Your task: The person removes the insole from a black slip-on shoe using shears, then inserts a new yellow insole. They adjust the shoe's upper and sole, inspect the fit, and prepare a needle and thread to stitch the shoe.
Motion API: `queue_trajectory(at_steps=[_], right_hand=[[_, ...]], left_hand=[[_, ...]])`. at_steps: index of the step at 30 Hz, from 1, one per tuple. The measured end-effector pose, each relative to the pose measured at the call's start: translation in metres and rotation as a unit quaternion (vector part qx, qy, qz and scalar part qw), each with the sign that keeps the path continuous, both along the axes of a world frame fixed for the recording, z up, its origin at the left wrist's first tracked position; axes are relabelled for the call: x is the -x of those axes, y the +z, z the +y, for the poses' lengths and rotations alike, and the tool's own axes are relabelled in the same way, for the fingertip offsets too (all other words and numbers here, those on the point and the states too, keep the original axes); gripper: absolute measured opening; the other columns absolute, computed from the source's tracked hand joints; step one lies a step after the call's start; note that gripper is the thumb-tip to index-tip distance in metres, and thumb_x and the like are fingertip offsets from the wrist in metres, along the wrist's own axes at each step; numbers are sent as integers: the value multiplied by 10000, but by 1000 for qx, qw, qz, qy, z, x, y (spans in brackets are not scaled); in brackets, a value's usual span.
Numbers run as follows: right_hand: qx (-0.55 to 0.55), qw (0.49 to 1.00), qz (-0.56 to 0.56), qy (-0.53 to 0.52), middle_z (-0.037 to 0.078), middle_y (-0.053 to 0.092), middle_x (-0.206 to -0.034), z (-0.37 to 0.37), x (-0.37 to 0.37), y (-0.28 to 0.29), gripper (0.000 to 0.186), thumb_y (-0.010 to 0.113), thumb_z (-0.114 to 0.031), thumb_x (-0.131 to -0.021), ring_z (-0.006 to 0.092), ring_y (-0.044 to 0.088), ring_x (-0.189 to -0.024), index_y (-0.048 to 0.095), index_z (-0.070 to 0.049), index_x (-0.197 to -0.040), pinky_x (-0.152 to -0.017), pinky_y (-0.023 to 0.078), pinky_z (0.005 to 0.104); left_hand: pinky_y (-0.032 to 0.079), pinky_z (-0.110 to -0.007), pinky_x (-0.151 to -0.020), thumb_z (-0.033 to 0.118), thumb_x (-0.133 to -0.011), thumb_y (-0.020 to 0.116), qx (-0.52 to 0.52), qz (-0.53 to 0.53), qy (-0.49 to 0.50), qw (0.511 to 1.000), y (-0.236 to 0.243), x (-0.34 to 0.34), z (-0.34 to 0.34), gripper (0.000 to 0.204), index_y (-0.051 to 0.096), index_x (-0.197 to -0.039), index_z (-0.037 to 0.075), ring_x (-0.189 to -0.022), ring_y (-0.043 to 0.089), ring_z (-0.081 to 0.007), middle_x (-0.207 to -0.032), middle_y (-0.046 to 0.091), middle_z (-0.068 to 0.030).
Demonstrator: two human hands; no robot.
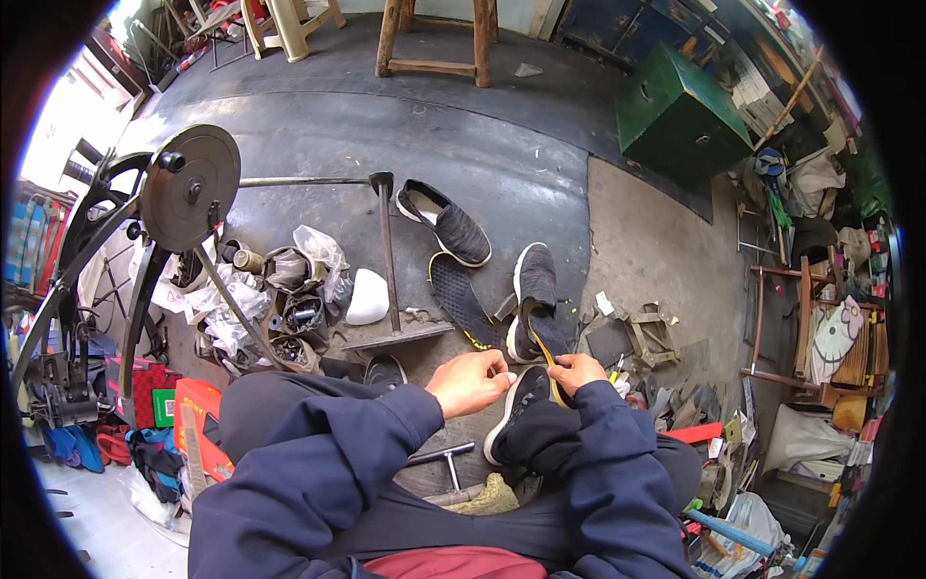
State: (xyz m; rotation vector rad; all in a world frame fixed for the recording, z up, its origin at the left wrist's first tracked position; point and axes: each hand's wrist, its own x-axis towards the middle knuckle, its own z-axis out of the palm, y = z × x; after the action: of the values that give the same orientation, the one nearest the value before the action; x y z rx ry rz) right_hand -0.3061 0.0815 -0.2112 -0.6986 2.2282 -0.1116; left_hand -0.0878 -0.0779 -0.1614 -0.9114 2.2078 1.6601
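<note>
My right hand point(577, 372) grips a yellow-edged insole point(550, 343), whose upper part reaches into a dark knit slip-on shoe point(535, 275) with a white sole. My left hand point(473, 384) is just left of it, fingers curled together; whether they hold anything I cannot make out. A matching shoe point(446, 222) lies farther up, a pale lining showing inside. Between the shoes lies a loose black dimpled insole point(453, 289) with yellow marks. My own shoe point(526, 394) shows below my hands.
A black wheeled machine point(193, 188) stands left, beside plastic bags of small parts point(289, 270) and a metal stand point(394, 328). A white curved object point(367, 294) lies near it. Behind are a wooden stool point(434, 68) and green box point(675, 111). A metal frame point(656, 333) and piled clutter sit right.
</note>
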Motion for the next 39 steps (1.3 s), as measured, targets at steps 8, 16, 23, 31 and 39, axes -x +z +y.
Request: queue_trajectory(at_steps=[8, 16, 23, 31, 39], right_hand=[[27, 999, 24, -25, 212, 710, -1252, -20, 2, -38, 556, 724, -387, -843, 354, 669, -1202, 710, -64, -1295, -1051, 491, 404], [38, 994, 78, -64, 185, 672, -1342, -44, 7, -64, 582, 690, -426, -861, 346, 629, -1269, 681, -123, -1358, -1089, 470, 436], [78, 990, 104, -61, 223, 677, -1312, -58, 9, -78, 600, 656, -417, -867, 375, 627, -1255, 677, -49, -1340, -1084, 466, 458], [125, 981, 126, -79, 309, 693, -1188, -72, 7, -103, 574, 688, -389, -881, 455, 666, -1131, 675, -25, -1325, -1006, 502, 505], [164, 975, 129, -77, 273, 652, -1257, -67, 15, -122, 589, 725, -393, -862, 445, 619, -1192, 649, -40, -1328, -1024, 486, 494]], left_hand=[[527, -417, -850, 402, -967, 628, -9, 16, -11, 1000, 11, -5, -1, 357, 672, -1072, 64, -958, 711, -309, -995, 745, -134], [513, -465, -879, 376, -950, 615, -10, 18, -22, 1000, 19, -7, -1, 327, 672, -1061, 73, -988, 704, -356, -983, 743, -148], [532, -464, -841, 349, -980, 606, -9, 28, -36, 999, 20, -9, -1, 318, 653, -1075, 50, -931, 712, -369, -948, 746, -165], [536, -480, -832, 312, -990, 605, -7, 30, -47, 998, 21, -9, 2, 284, 648, -1078, 45, -932, 706, -398, -958, 744, -179], [538, -497, -826, 302, -982, 609, 8, 26, -69, 997, 18, -8, 3, 279, 639, -1092, 47, -940, 705, -417, -978, 743, -190]])
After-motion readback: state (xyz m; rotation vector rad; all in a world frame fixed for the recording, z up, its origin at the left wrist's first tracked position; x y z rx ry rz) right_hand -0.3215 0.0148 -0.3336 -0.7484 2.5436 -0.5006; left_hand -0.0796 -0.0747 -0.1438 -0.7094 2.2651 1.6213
